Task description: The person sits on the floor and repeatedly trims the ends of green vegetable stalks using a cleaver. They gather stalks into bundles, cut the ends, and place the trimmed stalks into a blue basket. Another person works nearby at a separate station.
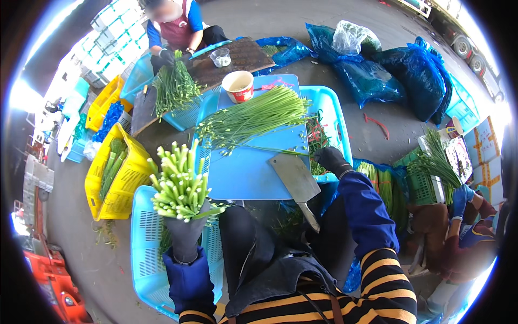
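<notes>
My left hand (187, 235), in a dark glove, grips a thick bundle of green stalks (178, 182), cut pale ends up, above a light-blue basket (147, 243). At the right edge of the blue cutting board (243, 174), my gloved right hand (332, 160) has its fingers closed at the ends of a few thin stems drawn out from the pile. That loose pile of flowering chive stems (259, 115) covers the board's far half. Between the pile and my lap lies a cleaver (295, 176), its handle jutting past the near edge. Behind the pile stands a paper tub (238, 87).
Under the board is a blue crate (338, 117) holding trimmings and red ties. A yellow crate (117, 174) with bundles stands left. Blue plastic bags (368, 81) lie far right. One co-worker (178, 28) handles greens across from me; another (461, 239) sits at right.
</notes>
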`<state>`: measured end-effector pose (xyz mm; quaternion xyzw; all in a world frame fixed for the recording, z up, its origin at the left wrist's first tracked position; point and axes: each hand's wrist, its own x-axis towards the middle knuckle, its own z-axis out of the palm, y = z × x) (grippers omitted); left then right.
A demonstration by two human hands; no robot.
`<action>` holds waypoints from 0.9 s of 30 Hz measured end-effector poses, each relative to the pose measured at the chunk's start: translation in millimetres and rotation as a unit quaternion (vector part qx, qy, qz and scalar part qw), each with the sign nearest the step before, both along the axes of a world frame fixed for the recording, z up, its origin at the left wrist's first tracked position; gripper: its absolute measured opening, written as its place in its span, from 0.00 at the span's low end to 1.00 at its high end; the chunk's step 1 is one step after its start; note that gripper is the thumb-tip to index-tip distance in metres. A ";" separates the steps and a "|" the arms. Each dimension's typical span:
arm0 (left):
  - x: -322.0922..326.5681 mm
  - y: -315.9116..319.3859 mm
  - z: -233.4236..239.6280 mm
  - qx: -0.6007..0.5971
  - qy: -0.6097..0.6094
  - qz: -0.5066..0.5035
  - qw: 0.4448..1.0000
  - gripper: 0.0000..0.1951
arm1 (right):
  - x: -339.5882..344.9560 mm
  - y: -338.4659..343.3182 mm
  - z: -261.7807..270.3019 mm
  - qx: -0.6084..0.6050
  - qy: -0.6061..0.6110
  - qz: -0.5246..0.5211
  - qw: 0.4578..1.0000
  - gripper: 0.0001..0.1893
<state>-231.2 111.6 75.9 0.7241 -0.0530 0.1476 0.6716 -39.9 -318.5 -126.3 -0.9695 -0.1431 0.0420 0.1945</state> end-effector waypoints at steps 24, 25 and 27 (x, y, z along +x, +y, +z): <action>-13.0 -38.3 39.9 -0.013 0.234 -0.426 0.874 0.20 | -132.8 74.3 307.9 0.141 0.042 0.448 0.882 0.11; -21.3 -45.5 27.5 -0.061 0.268 -0.426 0.862 0.28 | -137.8 77.1 299.4 0.140 0.022 0.446 0.884 0.11; -37.5 -56.0 9.9 -0.136 0.340 -0.421 0.830 0.35 | -150.0 76.7 295.4 0.137 0.050 0.397 0.906 0.11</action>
